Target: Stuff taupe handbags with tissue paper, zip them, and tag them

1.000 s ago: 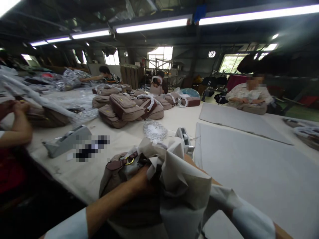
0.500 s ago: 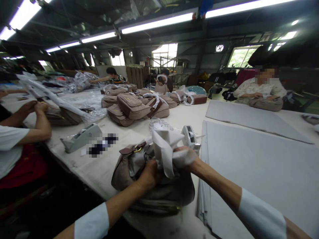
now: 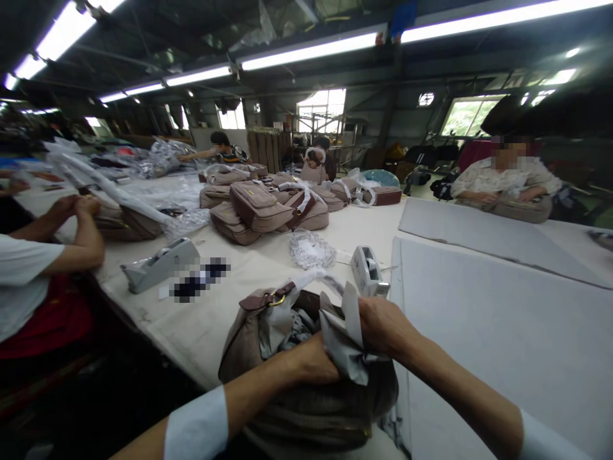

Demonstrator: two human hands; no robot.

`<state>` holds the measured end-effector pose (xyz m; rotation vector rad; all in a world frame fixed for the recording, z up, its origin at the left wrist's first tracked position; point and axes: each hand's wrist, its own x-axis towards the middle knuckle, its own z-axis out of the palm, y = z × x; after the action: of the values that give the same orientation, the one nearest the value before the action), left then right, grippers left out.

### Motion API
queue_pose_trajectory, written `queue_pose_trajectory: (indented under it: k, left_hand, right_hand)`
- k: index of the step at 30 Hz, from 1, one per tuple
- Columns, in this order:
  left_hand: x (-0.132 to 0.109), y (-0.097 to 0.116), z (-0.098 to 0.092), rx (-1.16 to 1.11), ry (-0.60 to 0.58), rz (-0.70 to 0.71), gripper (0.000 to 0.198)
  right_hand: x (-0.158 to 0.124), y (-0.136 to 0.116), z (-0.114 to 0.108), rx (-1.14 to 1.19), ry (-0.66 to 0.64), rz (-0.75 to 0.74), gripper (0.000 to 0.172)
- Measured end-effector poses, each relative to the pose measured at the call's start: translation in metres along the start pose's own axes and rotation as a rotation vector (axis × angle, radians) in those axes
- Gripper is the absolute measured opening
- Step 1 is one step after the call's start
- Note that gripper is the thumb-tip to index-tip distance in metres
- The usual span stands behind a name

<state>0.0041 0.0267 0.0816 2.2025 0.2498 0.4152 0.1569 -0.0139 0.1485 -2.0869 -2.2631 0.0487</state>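
Presently, handbag (image 3: 306,409) open, part-filled; left hand (image 3: 313,361) closed on its rim, right hand (image 3: 385,326) gripping white paper (image 3: 341,335) half pushed in.

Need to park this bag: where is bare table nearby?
Bare tabletop lies between the grey tape dispenser and the bag; the paper stack right of it has a bare top. Crowded beyond: white tape dispenser, pile of bags.

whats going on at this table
A person has a taupe handbag at the near edge of the table. Their right hand grips crumpled white paper sticking out of its open mouth; the left hand is against the paper at the opening. A tape dispenser and a stack of paper sheets lie just beyond. More handbags are piled mid-table.
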Motion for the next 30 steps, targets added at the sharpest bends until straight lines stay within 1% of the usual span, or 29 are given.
queue_pose_trajectory:
  k: [1,2,3,4,5,6,8,9,10,12,13,14,15,16,17,18,19,20,21,22,23,24,25,27,28,30]
  left_hand:
    - [-0.003,0.003,-0.004,-0.009,-0.005,-0.008,0.028]
    - [-0.007,0.007,-0.008,-0.008,-0.007,-0.014,0.032]
    - [-0.011,0.011,-0.013,0.028,-0.007,-0.018,0.038]
    - [-0.017,0.015,-0.019,0.117,-0.014,-0.027,0.043]
    - [-0.024,0.017,-0.026,0.261,-0.034,-0.044,0.043]
    - [-0.031,0.019,-0.033,0.446,-0.067,-0.066,0.038]
    - [-0.048,0.018,-0.048,0.812,-0.165,-0.094,0.028]
    - [-0.056,0.017,-0.055,0.926,-0.207,-0.101,0.031]
    - [-0.064,0.016,-0.062,0.986,-0.244,-0.107,0.036]
    - [-0.079,0.014,-0.074,1.005,-0.275,-0.160,0.040]
    - [-0.085,0.013,-0.078,0.989,-0.282,-0.215,0.040]
    - [-0.090,0.014,-0.080,0.966,-0.289,-0.266,0.038]
    - [-0.095,0.014,-0.082,0.943,-0.288,-0.282,0.036]
    - [-0.101,0.014,-0.083,0.931,-0.268,-0.240,0.034]
    - [-0.107,0.013,-0.083,0.942,-0.216,-0.139,0.031]
    - [-0.114,0.012,-0.084,0.975,-0.127,-0.003,0.026]
    - [-0.122,0.010,-0.084,1.023,-0.008,0.129,0.020]
    - [-0.129,0.008,-0.086,1.075,0.110,0.226,0.017]
    - [-0.135,0.006,-0.087,1.117,0.198,0.269,0.016]
    - [-0.140,0.004,-0.089,1.142,0.245,0.261,0.017]
    - [-0.142,0.003,-0.091,1.150,0.248,0.235,0.019]
    - [-0.141,0.001,-0.093,1.147,0.206,0.219,0.025]
    - [-0.137,0.000,-0.094,1.141,0.137,0.222,0.033]
    - [-0.122,-0.001,-0.095,1.133,-0.029,0.237,0.047]
    - [-0.113,-0.001,-0.095,1.130,-0.121,0.232,0.049]
    - [-0.094,-0.001,-0.094,1.126,-0.283,0.190,0.045]
  right_hand:
    - [-0.005,0.003,-0.001,0.018,0.091,-0.090,0.029]
    - [-0.009,0.003,-0.002,0.039,0.164,-0.219,0.034]
    - [-0.014,0.002,-0.002,0.058,0.203,-0.368,0.043]
    - [-0.018,-0.001,0.000,0.067,0.200,-0.505,0.054]
    - [-0.021,-0.005,0.003,0.053,0.153,-0.608,0.065]
    - [-0.024,-0.010,0.008,0.012,0.093,-0.669,0.071]
    - [-0.028,-0.022,0.016,-0.147,-0.012,-0.703,0.075]
    - [-0.029,-0.027,0.020,-0.246,-0.074,-0.701,0.072]
    - [-0.029,-0.033,0.022,-0.336,-0.157,-0.695,0.068]
    - [-0.028,-0.041,0.022,-0.478,-0.343,-0.654,0.063]
    - [-0.026,-0.043,0.021,-0.525,-0.425,-0.614,0.062]
    - [-0.025,-0.044,0.021,-0.555,-0.491,-0.569,0.060]
    - [-0.024,-0.042,0.020,-0.566,-0.526,-0.530,0.056]
    - [-0.024,-0.039,0.021,-0.550,-0.521,-0.505,0.051]
    - [-0.026,-0.034,0.021,-0.503,-0.474,-0.502,0.045]
    - [-0.029,-0.028,0.022,-0.432,-0.390,-0.527,0.038]
    - [-0.033,-0.021,0.022,-0.359,-0.283,-0.573,0.031]
    - [-0.038,-0.015,0.022,-0.296,-0.169,-0.629,0.026]
    - [-0.043,-0.010,0.023,-0.252,-0.062,-0.681,0.022]
    - [-0.048,-0.006,0.023,-0.231,0.014,-0.718,0.020]
    - [-0.052,-0.004,0.024,-0.225,0.057,-0.746,0.021]
    - [-0.055,-0.003,0.025,-0.223,0.072,-0.764,0.022]
    - [-0.057,-0.004,0.028,-0.215,0.065,-0.773,0.021]
    - [-0.058,-0.006,0.036,-0.194,0.066,-0.770,0.017]
    - [-0.059,-0.008,0.041,-0.183,0.090,-0.759,0.016]
    - [-0.058,-0.012,0.049,-0.183,0.151,-0.692,0.018]
